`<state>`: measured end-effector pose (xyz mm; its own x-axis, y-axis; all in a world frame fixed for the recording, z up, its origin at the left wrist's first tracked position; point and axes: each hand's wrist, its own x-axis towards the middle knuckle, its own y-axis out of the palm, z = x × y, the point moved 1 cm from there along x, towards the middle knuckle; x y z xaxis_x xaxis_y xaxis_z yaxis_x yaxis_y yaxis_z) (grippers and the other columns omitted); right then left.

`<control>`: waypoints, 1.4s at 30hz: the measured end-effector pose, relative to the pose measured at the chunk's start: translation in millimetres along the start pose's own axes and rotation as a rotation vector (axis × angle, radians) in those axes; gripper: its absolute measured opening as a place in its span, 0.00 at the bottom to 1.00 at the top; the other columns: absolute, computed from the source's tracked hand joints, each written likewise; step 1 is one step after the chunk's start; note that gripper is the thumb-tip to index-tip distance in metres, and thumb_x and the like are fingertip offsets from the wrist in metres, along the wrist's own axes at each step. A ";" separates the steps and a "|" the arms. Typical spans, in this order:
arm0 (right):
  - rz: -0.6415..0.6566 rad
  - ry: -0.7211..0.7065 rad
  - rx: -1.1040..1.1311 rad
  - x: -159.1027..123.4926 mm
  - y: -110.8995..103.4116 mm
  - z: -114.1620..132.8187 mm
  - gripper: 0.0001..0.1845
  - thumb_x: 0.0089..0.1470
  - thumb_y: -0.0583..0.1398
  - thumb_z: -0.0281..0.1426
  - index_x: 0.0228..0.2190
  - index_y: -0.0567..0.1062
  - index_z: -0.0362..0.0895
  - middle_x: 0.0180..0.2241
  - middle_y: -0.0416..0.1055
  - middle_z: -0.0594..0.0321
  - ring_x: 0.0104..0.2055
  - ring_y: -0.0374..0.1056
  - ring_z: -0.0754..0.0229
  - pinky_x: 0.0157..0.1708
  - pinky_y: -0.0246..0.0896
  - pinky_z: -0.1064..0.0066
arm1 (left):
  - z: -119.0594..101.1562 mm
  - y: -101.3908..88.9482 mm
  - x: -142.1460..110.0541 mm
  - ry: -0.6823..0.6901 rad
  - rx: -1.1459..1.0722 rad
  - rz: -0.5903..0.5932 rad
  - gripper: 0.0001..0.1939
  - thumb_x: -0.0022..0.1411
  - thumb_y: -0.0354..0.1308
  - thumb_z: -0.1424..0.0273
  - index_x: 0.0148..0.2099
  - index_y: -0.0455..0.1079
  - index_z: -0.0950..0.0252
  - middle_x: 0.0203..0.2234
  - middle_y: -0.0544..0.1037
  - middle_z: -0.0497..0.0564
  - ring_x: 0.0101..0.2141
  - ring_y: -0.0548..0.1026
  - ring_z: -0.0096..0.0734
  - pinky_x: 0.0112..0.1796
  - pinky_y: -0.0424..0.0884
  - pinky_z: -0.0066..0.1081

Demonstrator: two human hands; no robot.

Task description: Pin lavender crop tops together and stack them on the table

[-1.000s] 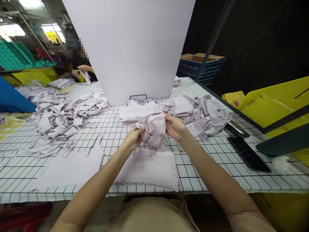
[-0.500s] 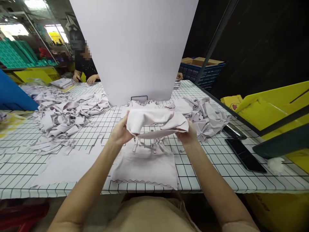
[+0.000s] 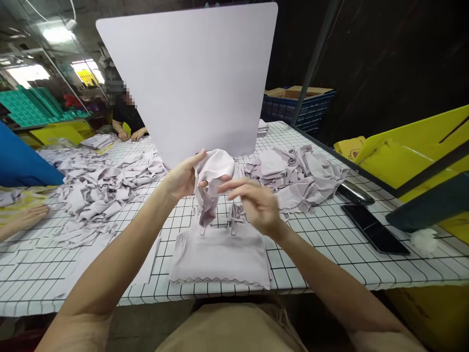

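Observation:
My left hand (image 3: pixel 183 178) is closed on a pale pinkish-grey cloth piece (image 3: pixel 217 164), which hangs in a bunched loop above the table. Close at its right side is my right hand (image 3: pixel 258 203), fingers stretched and apart, slightly blurred. Its fingertips are beside the cloth; whether they touch it I cannot tell. Below both hands lies a flat stack of pale strapped garments (image 3: pixel 220 256) with wavy lower edges and thin straps at the top.
Heaps of similar cloth lie left (image 3: pixel 98 181) and right (image 3: pixel 304 176) on the checked table (image 3: pixel 315 264). A white board (image 3: pixel 190 83) stands behind. A black phone (image 3: pixel 373 230) is at right. A co-worker's hand (image 3: pixel 32 215) reaches in at left; another person (image 3: pixel 126 117) sits behind.
The cloth was stretched between both hands; now it hangs folded from my left hand. My right hand has let go and moved inward. A co-worker's hand has appeared at left.

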<state>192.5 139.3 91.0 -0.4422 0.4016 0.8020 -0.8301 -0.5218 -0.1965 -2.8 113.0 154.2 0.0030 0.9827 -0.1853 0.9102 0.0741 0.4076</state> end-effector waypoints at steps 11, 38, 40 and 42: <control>0.877 0.454 -0.593 57.2 44.8 -98.6 0.15 0.36 0.72 0.27 0.13 0.71 0.46 0.16 0.67 0.62 0.29 0.71 0.52 0.36 0.70 0.59 | -12.1 -12.8 -12.9 -0.003 0.029 -0.034 0.15 0.70 0.54 0.63 0.43 0.74 0.72 0.20 0.78 0.56 0.12 0.72 0.25 0.08 0.45 0.17; -0.230 0.882 -0.309 33.3 -148.2 -87.7 0.10 0.46 0.69 0.34 0.30 0.74 0.45 0.18 0.57 0.72 0.20 0.54 0.65 0.33 0.70 0.61 | 13.9 -94.5 20.1 0.214 -0.157 -0.418 0.06 0.58 0.65 0.81 0.30 0.71 0.71 0.18 0.76 0.48 0.17 0.72 0.21 0.18 0.67 0.18; -0.248 0.846 -0.439 38.4 -138.2 -86.9 0.10 0.43 0.70 0.30 0.29 0.75 0.44 0.25 0.68 0.65 0.29 0.64 0.60 0.41 0.69 0.58 | 8.3 -72.0 28.4 0.233 -0.183 -0.365 0.07 0.58 0.64 0.82 0.30 0.71 0.71 0.17 0.75 0.47 0.17 0.71 0.19 0.16 0.64 0.16; -0.205 0.755 -0.427 45.6 -110.0 -76.4 0.08 0.47 0.69 0.32 0.31 0.77 0.44 0.33 0.73 0.61 0.37 0.68 0.58 0.47 0.67 0.58 | 4.9 -48.8 37.5 0.256 -0.211 -0.314 0.07 0.58 0.64 0.83 0.29 0.71 0.71 0.18 0.75 0.47 0.18 0.72 0.19 0.18 0.65 0.16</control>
<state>237.7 272.6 106.1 -0.2521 0.9236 0.2888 -0.9065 -0.1209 -0.4044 -45.0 145.5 123.0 -0.3861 0.9155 -0.1130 0.7462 0.3820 0.5453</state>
